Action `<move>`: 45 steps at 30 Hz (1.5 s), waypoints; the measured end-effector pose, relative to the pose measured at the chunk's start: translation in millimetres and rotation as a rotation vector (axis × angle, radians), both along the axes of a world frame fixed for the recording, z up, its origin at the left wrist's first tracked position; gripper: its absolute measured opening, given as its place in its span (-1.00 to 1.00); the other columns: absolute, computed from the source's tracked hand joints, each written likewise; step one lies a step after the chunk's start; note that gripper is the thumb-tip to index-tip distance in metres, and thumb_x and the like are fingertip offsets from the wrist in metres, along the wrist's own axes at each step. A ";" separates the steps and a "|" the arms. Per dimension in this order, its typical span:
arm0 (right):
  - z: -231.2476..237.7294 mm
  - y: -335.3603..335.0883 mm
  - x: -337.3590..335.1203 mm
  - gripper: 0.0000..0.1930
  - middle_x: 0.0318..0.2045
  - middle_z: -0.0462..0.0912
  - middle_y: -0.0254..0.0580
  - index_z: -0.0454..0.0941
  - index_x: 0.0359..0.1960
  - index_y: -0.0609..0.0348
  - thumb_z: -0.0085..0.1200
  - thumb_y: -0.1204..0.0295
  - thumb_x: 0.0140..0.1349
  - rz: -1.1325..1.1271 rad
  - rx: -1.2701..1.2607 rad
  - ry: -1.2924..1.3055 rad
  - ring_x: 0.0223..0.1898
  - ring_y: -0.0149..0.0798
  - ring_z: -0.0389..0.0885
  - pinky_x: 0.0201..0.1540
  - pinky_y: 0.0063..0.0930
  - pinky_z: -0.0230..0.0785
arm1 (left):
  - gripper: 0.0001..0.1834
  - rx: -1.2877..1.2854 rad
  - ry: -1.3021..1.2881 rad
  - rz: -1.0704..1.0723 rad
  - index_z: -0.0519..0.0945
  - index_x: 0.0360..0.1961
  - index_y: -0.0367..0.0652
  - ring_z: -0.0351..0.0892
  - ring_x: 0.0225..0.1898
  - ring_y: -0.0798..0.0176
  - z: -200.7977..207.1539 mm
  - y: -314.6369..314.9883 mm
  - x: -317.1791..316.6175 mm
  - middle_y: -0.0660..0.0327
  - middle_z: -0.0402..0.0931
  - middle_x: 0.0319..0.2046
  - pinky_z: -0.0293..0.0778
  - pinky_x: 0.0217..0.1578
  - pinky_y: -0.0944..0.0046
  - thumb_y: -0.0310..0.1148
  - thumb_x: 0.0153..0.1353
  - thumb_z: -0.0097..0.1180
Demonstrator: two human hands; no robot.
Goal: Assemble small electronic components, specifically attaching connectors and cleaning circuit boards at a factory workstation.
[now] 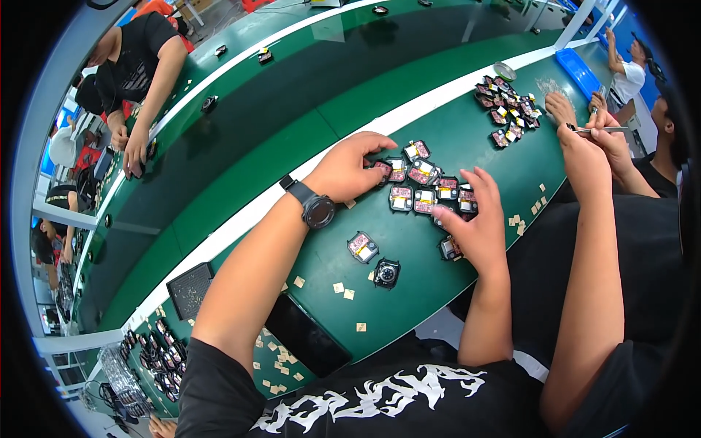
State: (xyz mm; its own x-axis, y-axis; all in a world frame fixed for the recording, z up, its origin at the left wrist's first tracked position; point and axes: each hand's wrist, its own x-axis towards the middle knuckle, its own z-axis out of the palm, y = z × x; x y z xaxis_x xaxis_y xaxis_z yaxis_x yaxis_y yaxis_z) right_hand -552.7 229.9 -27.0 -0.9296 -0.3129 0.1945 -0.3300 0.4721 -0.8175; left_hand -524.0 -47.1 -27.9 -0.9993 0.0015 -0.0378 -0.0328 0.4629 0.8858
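Several small black watch cases with pink-red circuit parts, white patches and yellow strips lie grouped on the green table, one of them a watch case [401, 198] near the group's left side. My left hand [350, 166], a dark watch on its wrist, curls its fingers around a tilted watch case [382, 171] at the group's left edge. Across the group, my right hand [478, 230] is open, thumb and fingers spread around the cases on that side. Nearer me lie a loose case [362, 247] and another case [387, 274] turned with its round sensor side up.
A black phone-like slab [308, 336], small beige squares [349, 295] and a dark tray [191, 290] lie near my left arm. Farther right are a heap of cases [504, 109], a blue bin [577, 74] and a neighbour's hands [584, 150] holding a thin tool. A dark green conveyor [292, 146] runs beyond the white rail.
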 end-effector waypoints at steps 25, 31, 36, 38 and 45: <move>7.5 2.9 25.6 0.16 0.48 0.09 0.19 0.37 0.38 -0.28 0.61 -0.12 -0.44 0.466 0.428 0.306 0.45 0.54 0.00 0.41 0.42 -0.02 | 0.66 -0.610 0.149 -0.606 -0.03 0.57 -0.06 -0.22 0.53 -0.52 14.2 19.1 60.6 -0.33 -0.25 0.53 -0.14 0.47 -0.36 0.18 -0.60 0.69; 6.6 -5.1 6.2 0.18 0.50 0.07 0.15 0.36 0.40 -0.23 0.61 -0.12 -0.44 0.476 0.399 0.294 0.50 0.43 -0.02 0.45 0.38 -0.07 | 0.62 -0.605 0.285 -0.397 -0.03 0.57 0.00 -0.12 0.50 -0.55 -2.2 21.1 46.1 -0.27 -0.21 0.54 0.00 0.45 -0.35 0.20 -0.55 0.67; 1.2 -10.9 -15.2 0.13 0.45 0.22 0.17 0.43 0.35 -0.08 0.56 -0.17 -0.40 0.476 0.383 0.346 0.48 0.35 0.11 0.47 0.28 -0.03 | 0.59 -0.583 0.348 -0.336 0.00 0.56 -0.06 -0.05 0.50 -0.47 -8.8 21.4 24.4 -0.28 -0.07 0.51 -0.05 0.46 -0.33 0.23 -0.51 0.65; 1.4 -17.0 -17.0 0.10 0.41 0.27 0.18 0.47 0.30 -0.03 0.56 -0.18 -0.41 0.535 0.356 0.361 0.44 0.33 0.18 0.46 0.27 -0.01 | 0.59 -0.599 0.339 -0.345 0.01 0.56 -0.05 -0.01 0.50 -0.41 -9.0 21.5 21.9 -0.24 0.02 0.49 -0.08 0.47 -0.32 0.23 -0.51 0.65; 13.1 -20.0 10.8 0.20 0.46 0.15 0.20 0.39 0.37 -0.15 0.61 -0.12 -0.50 0.650 0.400 0.270 0.45 0.35 0.15 0.46 0.34 -0.05 | 0.39 -0.544 0.325 -0.409 0.20 0.50 -0.05 0.09 0.48 -0.28 -6.2 24.7 28.1 0.07 0.27 0.41 -0.02 0.45 -0.38 0.08 -0.44 0.64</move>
State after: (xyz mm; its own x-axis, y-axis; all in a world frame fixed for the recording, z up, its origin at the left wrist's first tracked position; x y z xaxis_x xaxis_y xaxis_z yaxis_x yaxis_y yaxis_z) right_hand -541.9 209.9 -13.9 -0.4746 -0.8681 0.1453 -0.8008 0.3574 -0.4806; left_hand -495.9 -22.4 -34.1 -0.8840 0.4400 0.1578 0.4597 0.7571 0.4641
